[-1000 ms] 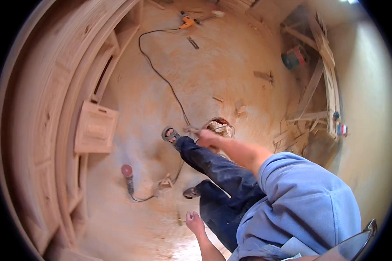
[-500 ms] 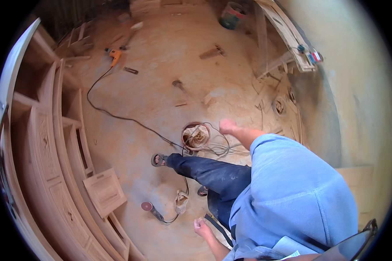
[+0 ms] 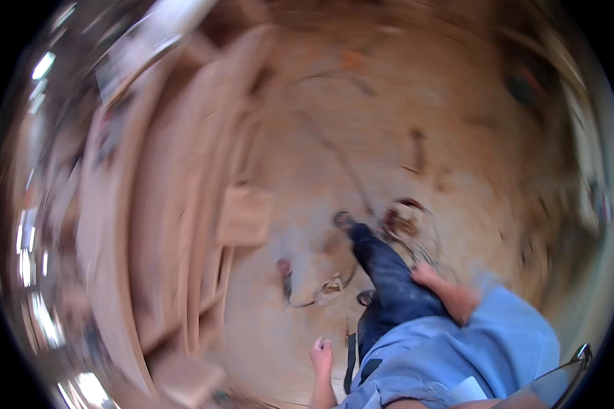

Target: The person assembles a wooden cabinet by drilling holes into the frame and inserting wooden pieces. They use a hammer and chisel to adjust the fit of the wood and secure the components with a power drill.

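Observation:
My left hand [image 3: 323, 353] hangs low beside my body, fingers loosely curled, with nothing visible in it. Close to my right thigh is my right hand [image 3: 426, 274], blurred but closed, and no object shows in it. On the floor to the left of my feet lies a corded disc sander [image 3: 285, 276] with a reddish round disc. A crumpled pale bag [image 3: 329, 290] lies next to its cord. Ahead of my right hand stands a round bucket [image 3: 406, 219] with whitish crumpled material inside. Both hands are apart from these things.
Wooden cabinet frames [image 3: 177, 198] run along the left, with a small panel door [image 3: 245, 215] leaning on them. Cords [image 3: 338, 153] cross the dusty floor. An orange drill [image 3: 351, 60] lies far ahead, smeared by motion. A wooden piece [image 3: 417, 150] lies farther off.
My view has swung left, so the cabinets and floor things appear farther right. My right hand has come down from beside the bucket to my thigh. The left hand stays low and curled.

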The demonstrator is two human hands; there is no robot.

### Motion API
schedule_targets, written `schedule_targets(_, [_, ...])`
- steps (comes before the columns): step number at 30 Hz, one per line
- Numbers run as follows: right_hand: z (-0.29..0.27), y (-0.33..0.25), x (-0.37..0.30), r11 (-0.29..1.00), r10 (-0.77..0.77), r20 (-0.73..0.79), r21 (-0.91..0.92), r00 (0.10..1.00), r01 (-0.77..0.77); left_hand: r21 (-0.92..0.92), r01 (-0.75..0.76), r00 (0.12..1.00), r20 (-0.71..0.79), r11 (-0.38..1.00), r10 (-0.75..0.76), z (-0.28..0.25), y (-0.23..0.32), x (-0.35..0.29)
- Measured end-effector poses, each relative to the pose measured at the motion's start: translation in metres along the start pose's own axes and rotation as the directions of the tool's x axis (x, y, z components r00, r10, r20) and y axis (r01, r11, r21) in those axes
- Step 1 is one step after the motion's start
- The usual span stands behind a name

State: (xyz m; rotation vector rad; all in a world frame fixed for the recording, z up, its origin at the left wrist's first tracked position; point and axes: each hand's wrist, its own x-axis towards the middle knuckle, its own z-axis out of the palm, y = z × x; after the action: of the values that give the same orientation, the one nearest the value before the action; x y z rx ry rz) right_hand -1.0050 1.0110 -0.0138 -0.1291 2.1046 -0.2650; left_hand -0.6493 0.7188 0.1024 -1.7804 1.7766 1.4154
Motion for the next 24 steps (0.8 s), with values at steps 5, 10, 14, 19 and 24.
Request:
schedule_targets(5, [0.029, -0.022, 0.012, 0.995, -0.038, 0.044, -0.089, 0.998, 0.042, -0.058, 0.075, 0.989, -0.12, 0.995, -0.082, -0.034, 0.014, -0.02])
schedule_targets(10, [0.001, -0.056, 0.014, 0.961, -0.139, 0.104, -0.226, 0.985, 0.159, -0.18, 0.098, 0.915, -0.37, 0.979, -0.16, -0.024, -0.059, -0.037])
schedule_targets(14, [-0.001, -0.118, 0.019, 0.843, -0.321, 0.166, -0.398, 0.932, 0.361, -0.377, 0.261, 0.804, -0.424, 0.889, -0.416, -0.046, -0.094, -0.084])
schedule_targets(19, [0.008, -0.211, 0.087, 0.645, -0.539, 0.378, -0.39, 0.753, 0.657, -0.651, 0.095, 0.642, -0.538, 0.753, -0.546, -0.071, -0.095, -0.143])
schedule_targets(24, [-0.005, -0.343, 0.176, 0.175, -0.746, 0.56, -0.359, 0.361, 0.917, -0.67, 0.046, 0.59, -0.58, 0.741, -0.562, 0.002, -0.093, -0.173])
